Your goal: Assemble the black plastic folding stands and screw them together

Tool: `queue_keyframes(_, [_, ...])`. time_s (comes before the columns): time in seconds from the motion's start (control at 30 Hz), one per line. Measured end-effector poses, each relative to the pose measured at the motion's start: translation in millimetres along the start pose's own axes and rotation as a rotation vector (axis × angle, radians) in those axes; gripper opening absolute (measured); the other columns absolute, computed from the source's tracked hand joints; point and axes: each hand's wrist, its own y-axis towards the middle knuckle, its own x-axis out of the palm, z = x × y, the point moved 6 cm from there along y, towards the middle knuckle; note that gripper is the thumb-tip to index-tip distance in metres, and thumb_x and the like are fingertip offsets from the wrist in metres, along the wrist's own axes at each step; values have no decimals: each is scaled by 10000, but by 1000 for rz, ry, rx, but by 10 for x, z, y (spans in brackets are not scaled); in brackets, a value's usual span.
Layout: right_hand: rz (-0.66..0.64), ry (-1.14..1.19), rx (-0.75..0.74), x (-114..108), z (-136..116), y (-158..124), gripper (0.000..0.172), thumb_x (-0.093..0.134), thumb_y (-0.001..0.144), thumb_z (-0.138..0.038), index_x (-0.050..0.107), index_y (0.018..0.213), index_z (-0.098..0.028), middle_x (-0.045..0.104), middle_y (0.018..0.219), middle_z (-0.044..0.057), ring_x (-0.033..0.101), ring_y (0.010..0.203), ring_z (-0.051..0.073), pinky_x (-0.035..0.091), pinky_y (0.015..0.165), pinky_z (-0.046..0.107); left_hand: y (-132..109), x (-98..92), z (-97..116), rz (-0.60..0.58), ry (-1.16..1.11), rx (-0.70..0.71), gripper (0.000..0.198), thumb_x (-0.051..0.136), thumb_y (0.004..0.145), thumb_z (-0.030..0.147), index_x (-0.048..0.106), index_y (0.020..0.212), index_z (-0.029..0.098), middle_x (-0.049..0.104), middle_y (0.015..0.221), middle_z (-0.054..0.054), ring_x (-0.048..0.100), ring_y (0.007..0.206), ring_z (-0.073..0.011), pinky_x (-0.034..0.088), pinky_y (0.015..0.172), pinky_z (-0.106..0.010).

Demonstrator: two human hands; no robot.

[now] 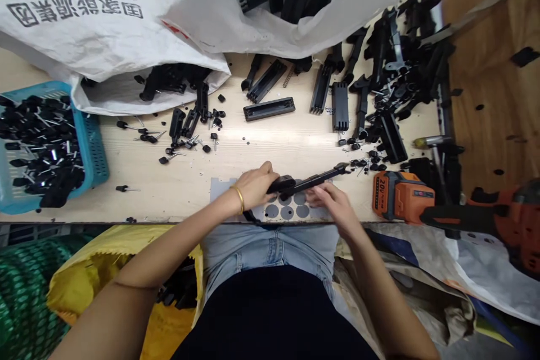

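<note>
At the near edge of the desk (177, 191), the left hand (253, 188) has a closed grip on the long black plastic part (310, 181) while the right hand (331, 202) pinches underneath, probably steadying it over the grey dotted pad (291, 211).

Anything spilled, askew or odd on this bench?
Small black pins lie strewn loose beside the blue basket. Black parts sprawl in a heap at right. Both hands, left hand and right hand, grip a long black part.
</note>
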Motion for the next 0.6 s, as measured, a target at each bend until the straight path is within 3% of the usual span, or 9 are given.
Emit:
queue_keyframes(0.07, [71,-313,-131,-309,-141,-50,301,593,815,-482,599,753,-187,627,712,29,587,665,162,502,651,314,120,-100,-53,12,163,56,357,657,797,275,598,1122,142,560,1092,-130,605,924,-276,498,729,-355])
queue_keyframes(0.13, [158,-595,-365,-396,-342,-78,254,594,826,-448,605,803,-196,641,788,50,594,763,196,491,734,353,184,-139,-35,84,237,130,479,676,783,232,533,1228,129,552,1148,-141,550,1065,-306,473,854,-392])
queue_keyframes(0.2, [111,-817,-554,-209,-428,-31,302,623,811,-439,611,983,-191,651,990,101,583,952,257,462,852,415,197,-96,4,154,219,191,523,645,809,191,464,1296,126,551,1198,-139,530,1105,-283,447,915,-391])
queue_keyframes(0.27, [-22,-943,-658,81,-376,85,443,630,813,-430,559,1165,-170,615,1147,141,545,1075,294,424,917,451,189,-1,19,198,158,220,443,582,858,170,462,1283,144,577,1183,-114,556,1059,-236,453,899,-355])
queue_keyframes(0.4, [-158,-1003,-731,386,-188,320,380,549,888,-306,519,1243,-175,631,1110,118,561,1044,257,395,911,412,175,126,-24,286,125,219,343,547,893,190,504,1233,166,619,1115,-87,579,1005,-215,463,846,-333])
queue_keyframes(0.6, [-209,-972,-736,351,-130,362,374,535,897,-313,542,1250,-189,647,1081,120,572,1011,264,376,891,416,170,115,-55,295,137,263,359,543,906,256,512,1251,164,625,1093,-97,587,1002,-218,463,819,-330])
